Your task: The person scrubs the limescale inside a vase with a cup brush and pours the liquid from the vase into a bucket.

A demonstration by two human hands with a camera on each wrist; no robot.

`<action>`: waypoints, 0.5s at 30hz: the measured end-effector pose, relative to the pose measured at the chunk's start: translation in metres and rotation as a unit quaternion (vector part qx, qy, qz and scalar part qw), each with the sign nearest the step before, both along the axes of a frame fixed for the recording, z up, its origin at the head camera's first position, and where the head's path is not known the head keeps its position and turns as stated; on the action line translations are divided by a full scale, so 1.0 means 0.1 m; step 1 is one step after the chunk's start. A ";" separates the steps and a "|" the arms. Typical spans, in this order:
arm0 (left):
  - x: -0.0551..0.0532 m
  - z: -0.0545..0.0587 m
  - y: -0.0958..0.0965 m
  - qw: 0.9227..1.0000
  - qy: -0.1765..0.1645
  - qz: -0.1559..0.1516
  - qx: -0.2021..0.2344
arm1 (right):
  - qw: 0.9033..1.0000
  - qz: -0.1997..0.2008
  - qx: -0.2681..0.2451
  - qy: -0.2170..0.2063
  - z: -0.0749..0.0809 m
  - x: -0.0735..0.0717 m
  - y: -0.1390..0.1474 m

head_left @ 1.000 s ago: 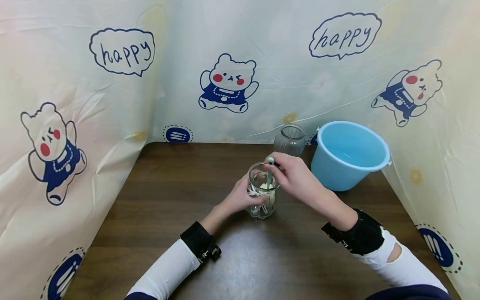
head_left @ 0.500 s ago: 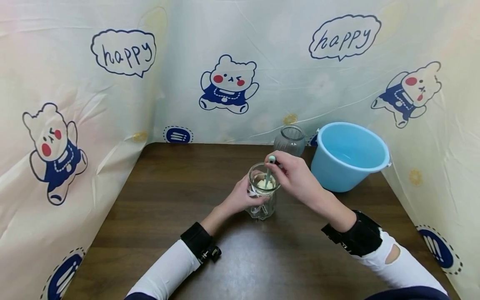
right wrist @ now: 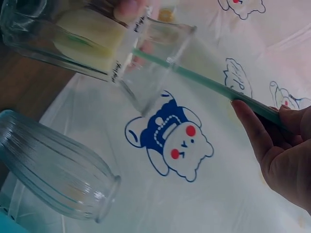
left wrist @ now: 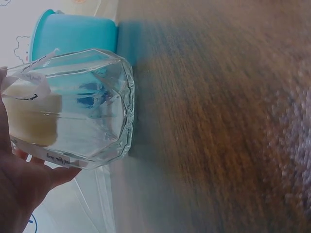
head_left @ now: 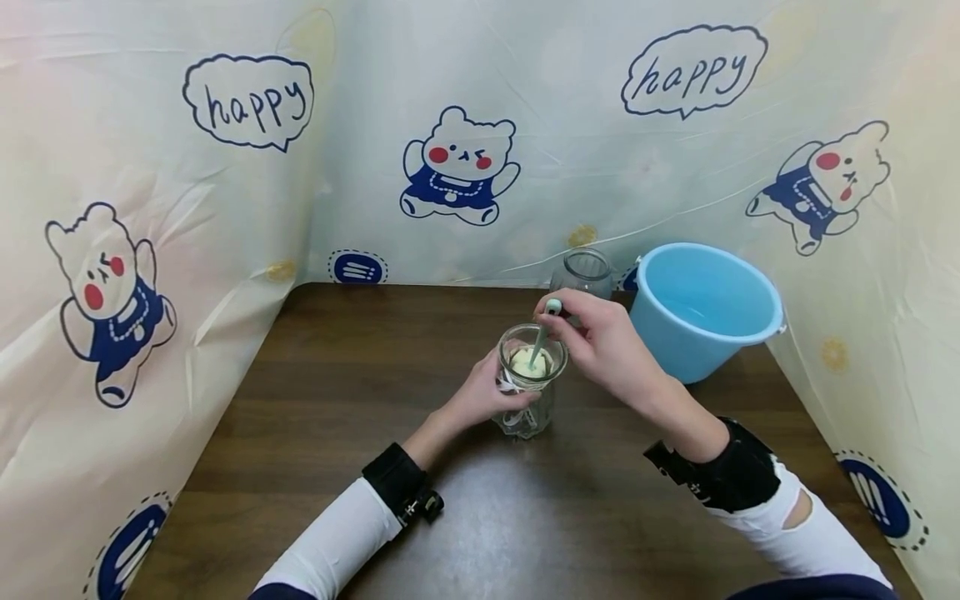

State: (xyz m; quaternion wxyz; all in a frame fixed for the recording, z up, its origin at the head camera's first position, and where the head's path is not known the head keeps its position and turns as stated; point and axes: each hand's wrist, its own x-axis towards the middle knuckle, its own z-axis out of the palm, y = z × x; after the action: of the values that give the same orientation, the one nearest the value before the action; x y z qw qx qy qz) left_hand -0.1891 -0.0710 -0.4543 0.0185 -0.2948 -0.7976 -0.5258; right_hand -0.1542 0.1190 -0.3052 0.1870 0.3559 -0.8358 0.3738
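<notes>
We see a pale lump [left wrist: 41,116] inside a clear glass jar [left wrist: 97,131], up off the jar's bottom. A thin green stick [right wrist: 204,80] goes down through the jar's mouth, and its low end meets the lump. The right hand [head_left: 607,350] pinches the top of the stick between thumb and fingers. The left hand [head_left: 483,396] grips the side of the jar, with its fingers and thumb around it. A white ribbon [left wrist: 36,92] with small words on it is tied round the jar.

The jar is about halfway between the left and right edges of the brown counter [head_left: 360,367]. We cannot tell if its bottom touches the wood. Near the back edge we see another glass jar [right wrist: 58,165], with lines down its sides. Just beside it, at the back right corner, is a blue bucket [head_left: 697,354]. Behind everything hangs a pale cloth [head_left: 367,183] with bears and "happy" on it.
</notes>
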 end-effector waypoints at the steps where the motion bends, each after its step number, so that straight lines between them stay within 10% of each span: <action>1: 0.00 0.00 0.00 1.000 -0.002 -0.002 -0.001 | 1.000 0.002 -0.001 -0.005 -0.03 -0.01 -0.01; 15: -0.19 -0.33 -0.01 1.000 -0.012 0.004 -0.011 | 0.999 -0.024 -0.022 0.003 -0.04 0.03 -0.07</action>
State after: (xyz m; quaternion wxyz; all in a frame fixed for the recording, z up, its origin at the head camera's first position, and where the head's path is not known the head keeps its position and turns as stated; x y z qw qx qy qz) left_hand -0.2076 -0.0724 -0.4875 0.0079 -0.2853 -0.8047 -0.5205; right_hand -0.1516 0.1122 -0.3087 0.2063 0.3326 -0.8350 0.3868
